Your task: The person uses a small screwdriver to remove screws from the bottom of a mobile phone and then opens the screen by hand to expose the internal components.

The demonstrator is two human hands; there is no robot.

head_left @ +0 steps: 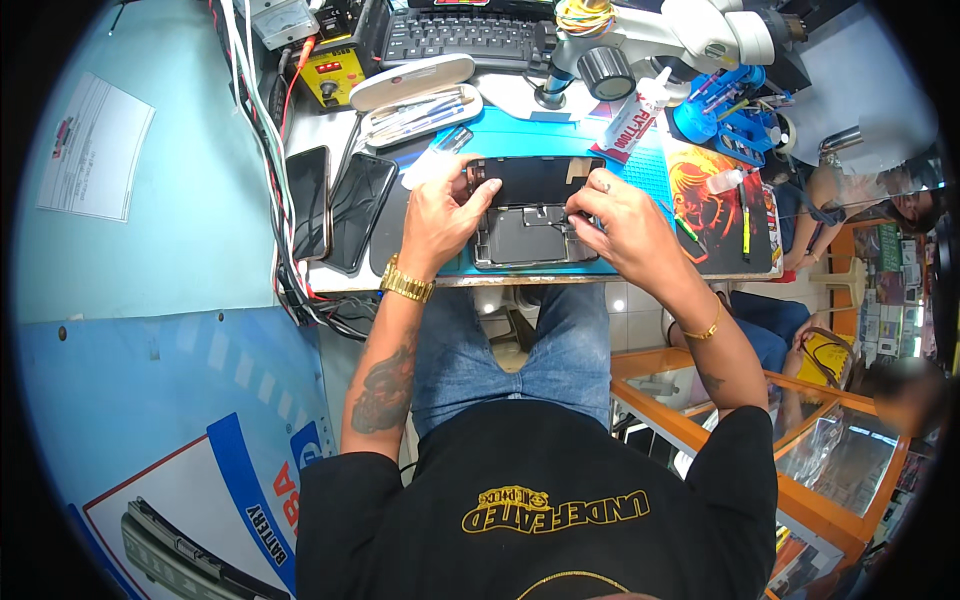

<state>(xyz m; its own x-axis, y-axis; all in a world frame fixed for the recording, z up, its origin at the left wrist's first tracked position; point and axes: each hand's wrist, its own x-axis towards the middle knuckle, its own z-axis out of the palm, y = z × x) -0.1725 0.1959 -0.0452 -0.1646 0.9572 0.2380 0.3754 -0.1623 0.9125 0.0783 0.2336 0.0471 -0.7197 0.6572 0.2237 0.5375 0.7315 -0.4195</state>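
Observation:
An opened phone lies on the blue work mat at the desk's front edge. Its dark screen panel (530, 182) is tipped up along the far side, and the phone body (520, 243) rests nearer me with its inner parts bare. My left hand (445, 212) grips the panel's left end, thumb on its face and fingers behind. At the right side of the phone my right hand (622, 222) has its fingers drawn together close to the gap between panel and body. Whatever those fingertips hold is too small to make out.
Two dark phones (358, 212) lie left of the mat. Behind stand an open case of tools (420, 118), a keyboard (465, 40) and a microscope (606, 75). A glue tube (632, 118), a blue tool holder (705, 112) and a small bottle (725, 181) are rightward. Cables (262, 160) hang at left.

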